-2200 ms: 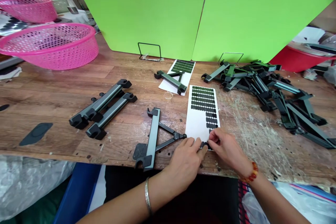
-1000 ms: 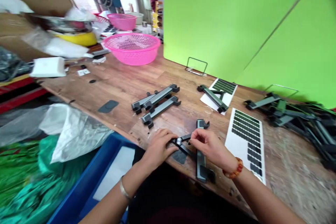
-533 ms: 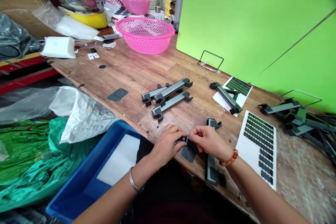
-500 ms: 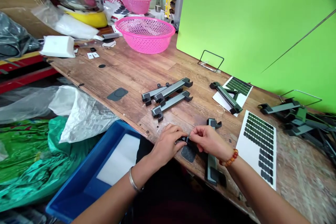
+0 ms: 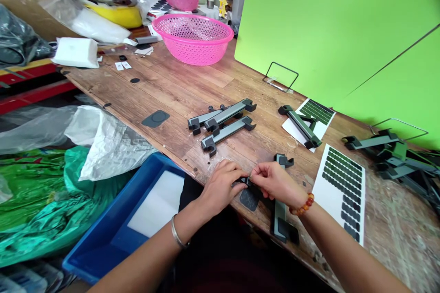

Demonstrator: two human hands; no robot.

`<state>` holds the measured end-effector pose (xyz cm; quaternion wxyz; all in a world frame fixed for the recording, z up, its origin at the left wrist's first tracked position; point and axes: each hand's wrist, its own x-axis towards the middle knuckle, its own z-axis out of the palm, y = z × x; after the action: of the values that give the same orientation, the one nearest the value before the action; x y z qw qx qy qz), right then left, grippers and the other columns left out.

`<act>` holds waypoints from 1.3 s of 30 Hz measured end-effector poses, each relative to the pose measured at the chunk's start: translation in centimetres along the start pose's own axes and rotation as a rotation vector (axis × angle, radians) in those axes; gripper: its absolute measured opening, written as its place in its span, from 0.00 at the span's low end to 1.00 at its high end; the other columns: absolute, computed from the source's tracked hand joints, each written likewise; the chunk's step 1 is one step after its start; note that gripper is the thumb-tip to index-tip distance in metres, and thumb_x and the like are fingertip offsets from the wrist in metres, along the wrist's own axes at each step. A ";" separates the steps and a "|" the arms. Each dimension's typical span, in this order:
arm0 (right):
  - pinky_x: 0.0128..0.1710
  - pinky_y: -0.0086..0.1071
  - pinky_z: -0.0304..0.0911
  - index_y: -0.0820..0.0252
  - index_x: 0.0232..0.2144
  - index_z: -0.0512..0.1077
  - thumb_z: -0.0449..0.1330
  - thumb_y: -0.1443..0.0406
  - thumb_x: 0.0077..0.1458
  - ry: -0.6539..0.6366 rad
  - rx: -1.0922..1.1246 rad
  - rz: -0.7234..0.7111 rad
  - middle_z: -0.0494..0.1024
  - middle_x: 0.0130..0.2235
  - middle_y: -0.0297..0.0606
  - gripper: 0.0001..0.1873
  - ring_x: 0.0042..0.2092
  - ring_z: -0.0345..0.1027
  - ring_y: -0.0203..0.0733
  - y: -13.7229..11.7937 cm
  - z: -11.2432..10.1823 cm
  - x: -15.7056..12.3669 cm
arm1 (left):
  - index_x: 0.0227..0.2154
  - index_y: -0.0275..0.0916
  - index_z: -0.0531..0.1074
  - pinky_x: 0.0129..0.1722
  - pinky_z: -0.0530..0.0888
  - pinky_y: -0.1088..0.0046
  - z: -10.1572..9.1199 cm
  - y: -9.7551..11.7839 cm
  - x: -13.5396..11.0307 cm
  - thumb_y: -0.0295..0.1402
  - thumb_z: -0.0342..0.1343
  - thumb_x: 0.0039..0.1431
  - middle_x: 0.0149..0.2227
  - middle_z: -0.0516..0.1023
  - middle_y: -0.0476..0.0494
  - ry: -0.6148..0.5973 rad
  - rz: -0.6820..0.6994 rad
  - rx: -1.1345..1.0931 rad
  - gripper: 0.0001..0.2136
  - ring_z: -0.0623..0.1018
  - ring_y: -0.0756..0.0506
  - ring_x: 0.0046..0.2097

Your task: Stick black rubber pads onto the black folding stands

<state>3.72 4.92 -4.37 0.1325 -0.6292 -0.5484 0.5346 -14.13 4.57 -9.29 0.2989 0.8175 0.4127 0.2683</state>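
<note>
At the near edge of the brown wood-grain counter (image 5: 185,84), the left hand (image 5: 222,185) and the right hand (image 5: 277,183) meet over a grey-and-black folding bracket (image 5: 280,213) with dark hooked ends. The left hand, palm down, grasps the black tip of the bracket's folding arm between thumb and fingers. The right hand has its thumb and fingertips pinched together against that same tip; one cannot tell whether anything small lies between them. The bracket's long bar lies on the counter, partly beneath the right hand and wrist, one hooked end farther off and the other at the near edge. A dark grey flat pad (image 5: 249,198) lies just below the fingers.

To the right of the bracket lies a white sheet with rows of black rounded stickers (image 5: 330,197), its near left part bare of them. Beyond it, a second white stickered sheet (image 5: 323,116) carries a similar single bracket (image 5: 299,124). To the left, a group of grey-and-black brackets (image 5: 227,131) lies side by side, and at the far right a jumbled heap of dark brackets (image 5: 395,158) sits before the bright green upright panel (image 5: 319,27). A pink perforated plastic basket (image 5: 195,51) stands at the far left; below the counter's left edge is a blue plastic tray (image 5: 94,247).
</note>
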 end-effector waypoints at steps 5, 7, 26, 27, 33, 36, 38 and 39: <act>0.13 0.21 0.52 0.60 0.25 0.67 0.55 0.66 0.50 0.010 -0.016 -0.047 0.64 0.14 0.24 0.04 0.15 0.58 0.29 0.9 0.3 -0.1 | 0.42 0.42 0.75 0.45 0.67 0.66 0.0 0.1 0.0 0.32 0.60 0.56 0.37 0.74 0.46 0.001 -0.001 0.006 0.10 0.69 0.44 0.43; 0.15 0.22 0.53 0.59 0.26 0.68 0.54 0.65 0.52 0.033 -0.054 -0.099 0.65 0.15 0.25 0.05 0.17 0.59 0.30 1.1 0.4 -0.3 | 0.43 0.42 0.75 0.45 0.67 0.66 0.0 0.0 0.0 0.33 0.60 0.56 0.38 0.74 0.45 0.001 0.004 0.008 0.11 0.69 0.44 0.43; 0.33 0.29 0.63 0.61 0.37 0.74 0.49 0.72 0.60 0.242 -0.521 -0.567 0.70 0.31 0.37 0.13 0.31 0.66 0.36 1.9 1.0 -2.5 | 0.42 0.45 0.75 0.45 0.67 0.64 0.1 -0.1 0.1 0.32 0.58 0.58 0.38 0.74 0.46 0.004 -0.015 -0.019 0.09 0.69 0.44 0.44; 0.33 0.30 0.63 0.62 0.38 0.73 0.49 0.72 0.60 0.244 -0.603 -0.576 0.70 0.32 0.38 0.13 0.31 0.66 0.37 2.0 1.3 -2.6 | 0.42 0.45 0.75 0.45 0.67 0.64 0.2 -0.1 0.1 0.31 0.59 0.58 0.38 0.74 0.46 0.004 -0.014 -0.020 0.09 0.69 0.44 0.44; 0.33 0.41 0.63 0.70 0.45 0.70 0.55 0.73 0.54 0.284 -1.185 -0.653 0.72 0.41 0.50 0.16 0.37 0.64 0.49 2.8 3.1 -3.6 | 0.42 0.46 0.75 0.45 0.67 0.66 0.1 -0.1 0.1 0.31 0.59 0.57 0.37 0.74 0.47 0.011 -0.011 -0.030 0.10 0.70 0.45 0.43; 0.35 0.41 0.63 0.72 0.52 0.66 0.54 0.73 0.54 0.271 -1.179 -0.684 0.72 0.40 0.47 0.22 0.37 0.63 0.48 3.0 3.2 -4.3 | 0.41 0.44 0.76 0.45 0.68 0.66 0.2 -0.2 0.1 0.31 0.59 0.57 0.38 0.74 0.46 0.017 -0.007 -0.024 0.09 0.70 0.45 0.43; 0.35 0.42 0.63 0.72 0.56 0.63 0.54 0.73 0.54 0.274 -1.185 -0.678 0.72 0.40 0.47 0.26 0.38 0.63 0.49 3.2 3.2 -4.7 | 0.41 0.43 0.76 0.45 0.68 0.66 0.1 -0.4 0.2 0.31 0.60 0.56 0.38 0.74 0.46 0.022 0.003 -0.018 0.09 0.71 0.45 0.43; 0.35 0.42 0.63 0.73 0.57 0.62 0.54 0.73 0.53 0.282 -1.194 -0.662 0.72 0.40 0.48 0.27 0.38 0.64 0.50 3.3 3.3 -4.7 | 0.40 0.43 0.76 0.45 0.68 0.66 0.1 -0.4 0.3 0.31 0.60 0.56 0.38 0.74 0.45 0.022 0.006 -0.013 0.08 0.71 0.45 0.43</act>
<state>3.65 -1.54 -5.67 -0.0101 -0.4575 -0.8891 -0.0135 -14.12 4.95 -9.58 0.2991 0.8137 0.4117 0.2809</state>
